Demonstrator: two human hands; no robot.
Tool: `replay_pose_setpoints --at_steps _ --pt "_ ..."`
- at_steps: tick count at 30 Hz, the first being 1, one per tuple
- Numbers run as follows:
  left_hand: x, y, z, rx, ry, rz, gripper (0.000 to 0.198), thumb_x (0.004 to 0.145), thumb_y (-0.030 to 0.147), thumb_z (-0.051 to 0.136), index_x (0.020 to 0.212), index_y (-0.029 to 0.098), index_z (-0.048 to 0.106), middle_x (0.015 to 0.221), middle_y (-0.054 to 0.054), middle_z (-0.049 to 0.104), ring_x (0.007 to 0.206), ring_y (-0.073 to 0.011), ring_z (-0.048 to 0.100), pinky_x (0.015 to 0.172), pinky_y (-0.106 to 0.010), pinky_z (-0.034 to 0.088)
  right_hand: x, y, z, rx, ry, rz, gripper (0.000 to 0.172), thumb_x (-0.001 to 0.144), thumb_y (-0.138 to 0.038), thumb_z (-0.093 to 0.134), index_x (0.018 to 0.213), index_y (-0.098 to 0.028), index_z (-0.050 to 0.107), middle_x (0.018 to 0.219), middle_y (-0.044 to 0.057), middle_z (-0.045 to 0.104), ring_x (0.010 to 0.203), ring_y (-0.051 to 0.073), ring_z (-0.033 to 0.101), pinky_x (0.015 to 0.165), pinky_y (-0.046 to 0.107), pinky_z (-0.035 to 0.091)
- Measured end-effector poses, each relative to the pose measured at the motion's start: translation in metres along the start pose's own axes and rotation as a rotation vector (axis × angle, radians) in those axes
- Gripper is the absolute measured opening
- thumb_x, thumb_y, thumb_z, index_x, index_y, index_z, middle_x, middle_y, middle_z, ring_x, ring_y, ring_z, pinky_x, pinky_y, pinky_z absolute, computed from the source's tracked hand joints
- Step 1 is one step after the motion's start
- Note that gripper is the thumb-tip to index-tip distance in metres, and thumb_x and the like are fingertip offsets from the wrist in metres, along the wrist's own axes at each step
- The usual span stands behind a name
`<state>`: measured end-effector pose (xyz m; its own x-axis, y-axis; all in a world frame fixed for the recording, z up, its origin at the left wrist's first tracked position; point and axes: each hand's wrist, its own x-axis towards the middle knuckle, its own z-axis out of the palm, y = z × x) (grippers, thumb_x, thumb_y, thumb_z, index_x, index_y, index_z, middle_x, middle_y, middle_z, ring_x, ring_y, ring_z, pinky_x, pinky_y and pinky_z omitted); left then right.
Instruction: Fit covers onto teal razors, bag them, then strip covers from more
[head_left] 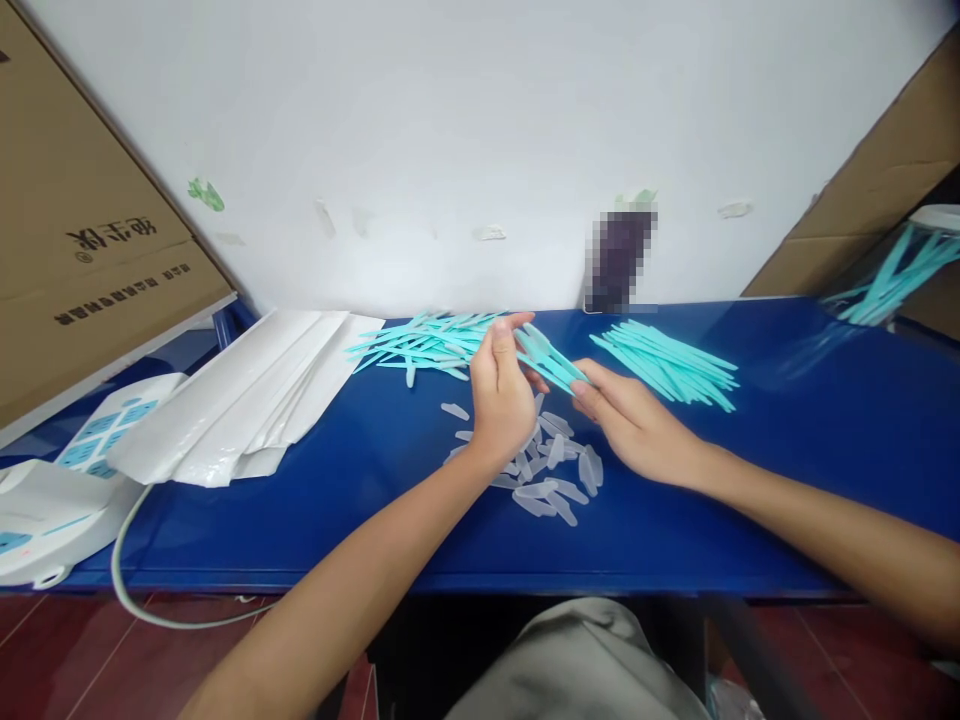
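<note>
My left hand (499, 395) and my right hand (634, 425) meet over the blue table (825, 420), both closed on a small bunch of turquoise plastic sticks (551, 362). The left fingers pinch the bunch's upper end, the right fingers hold its lower end. Under the hands lies a scatter of several clear plastic caps (551, 475). A loose pile of turquoise sticks (424, 345) lies behind the left hand. A neater stack of the same sticks (667, 365) lies to the right of my right hand.
White plastic bags (247, 395) are piled at the left, beside a white machine (52, 490) with a cable. Cardboard boxes (82, 220) stand at both sides. A clear container with more sticks (896, 270) is at far right. A white wall is behind.
</note>
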<state>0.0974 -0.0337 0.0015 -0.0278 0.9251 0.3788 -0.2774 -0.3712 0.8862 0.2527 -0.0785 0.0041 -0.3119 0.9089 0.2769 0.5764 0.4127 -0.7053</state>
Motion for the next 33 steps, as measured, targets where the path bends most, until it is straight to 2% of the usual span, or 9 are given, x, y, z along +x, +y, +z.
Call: replay_pose_setpoints --at_steps 6,11,15,21,25,29,33 --pt "0.000 -0.006 -0.007 0.262 -0.088 0.133 0.055 0.103 0.063 0.031 0.097 0.020 0.064 0.063 0.002 0.044 0.055 -0.0116 0.045 0.050 -0.026 0.040 -0.001 0.001 -0.001 -0.146 0.011 0.016 0.037 0.106 -0.053 0.034 0.094 -0.022 0.049 0.064 -0.003 0.049 0.055 0.013 0.045 0.056 0.029 0.030" --pt "0.007 -0.007 -0.018 0.479 -0.121 0.275 0.052 0.105 0.059 0.030 0.072 0.022 0.044 0.061 0.003 0.041 0.056 -0.0119 0.041 0.054 -0.028 0.034 -0.001 0.006 -0.003 -0.202 0.061 -0.035 0.037 0.107 -0.049 0.029 0.096 -0.022 0.051 0.071 0.000 0.056 0.059 0.015 0.050 0.059 0.030 0.032" --pt "0.010 -0.007 -0.024 0.585 -0.188 0.344 0.051 0.107 0.054 0.029 0.068 0.022 0.037 0.059 0.003 0.040 0.054 -0.0117 0.039 0.055 -0.030 0.030 0.000 0.010 -0.003 -0.218 0.104 -0.063 0.041 0.106 -0.051 0.030 0.087 -0.022 0.050 0.074 0.002 0.060 0.064 0.016 0.053 0.061 0.029 0.035" --pt "0.008 -0.008 -0.023 0.595 -0.209 0.359 0.048 0.108 0.049 0.031 0.069 0.021 0.039 0.059 0.004 0.041 0.054 -0.0116 0.039 0.057 -0.031 0.028 0.002 0.015 -0.001 -0.123 0.193 -0.020 0.046 0.104 -0.058 0.029 0.081 -0.023 0.045 0.072 0.002 0.058 0.063 0.017 0.051 0.061 0.030 0.036" --pt "0.007 -0.009 -0.024 0.668 -0.222 0.340 0.045 0.109 0.046 0.028 0.072 0.022 0.039 0.060 0.003 0.042 0.053 -0.0123 0.038 0.057 -0.031 0.027 0.003 0.012 -0.004 -0.159 0.143 -0.017 0.047 0.105 -0.056 0.029 0.080 -0.022 0.048 0.069 0.001 0.055 0.061 0.016 0.048 0.062 0.031 0.036" --pt "0.007 -0.011 -0.024 0.615 -0.223 0.298 0.044 0.108 0.049 0.025 0.075 0.023 0.035 0.061 0.004 0.038 0.053 -0.0129 0.036 0.055 -0.030 0.027 0.001 0.004 -0.006 -0.139 0.087 -0.050 0.044 0.106 -0.052 0.031 0.088 -0.021 0.056 0.077 0.002 0.061 0.067 0.016 0.053 0.066 0.031 0.038" --pt "0.006 -0.011 -0.023 0.512 -0.247 0.264 0.044 0.107 0.053 0.026 0.075 0.024 0.034 0.064 0.004 0.034 0.054 -0.0126 0.034 0.054 -0.029 0.029 0.000 0.003 -0.008 -0.131 0.104 -0.046 0.049 0.106 -0.052 0.029 0.075 -0.021 0.049 0.070 0.002 0.055 0.064 0.016 0.047 0.066 0.031 0.038"
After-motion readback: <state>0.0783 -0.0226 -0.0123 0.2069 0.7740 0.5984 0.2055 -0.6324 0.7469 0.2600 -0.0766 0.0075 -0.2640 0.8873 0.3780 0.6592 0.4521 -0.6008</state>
